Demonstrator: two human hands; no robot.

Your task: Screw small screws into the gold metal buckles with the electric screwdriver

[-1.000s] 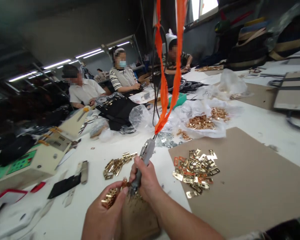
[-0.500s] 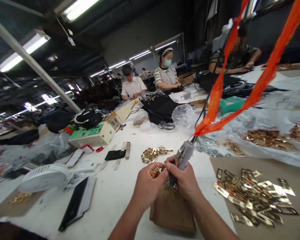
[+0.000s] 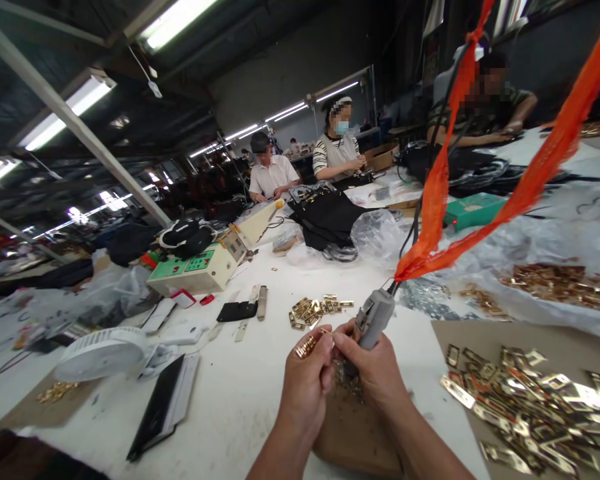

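Observation:
My left hand (image 3: 304, 377) is closed on several small gold metal fittings (image 3: 306, 346), with one pinched between thumb and fingertips. My right hand (image 3: 380, 373) wraps around a grey corded electric screwdriver (image 3: 379, 312), which hangs from an orange strap (image 3: 430, 260) and points down. Both hands meet over a brown block (image 3: 357, 430) with small loose bits on its top. The screwdriver's tip is hidden, and I cannot tell whether it touches the pinched fitting. Just beyond the hands lies a small pile of gold fittings (image 3: 313, 311).
Flat gold plates (image 3: 530, 407) are heaped on brown board at right. On the left are a white fan (image 3: 103, 353), a black-and-white folder (image 3: 165, 403) and a green-panelled machine (image 3: 193, 270). Black fabric pieces (image 3: 325, 217) lie farther back, where several people sit working.
The whole view has shifted slightly, moving everything a little to the right in frame. My left hand has turned, its thumb now pressing on a fitting near the right fingers.

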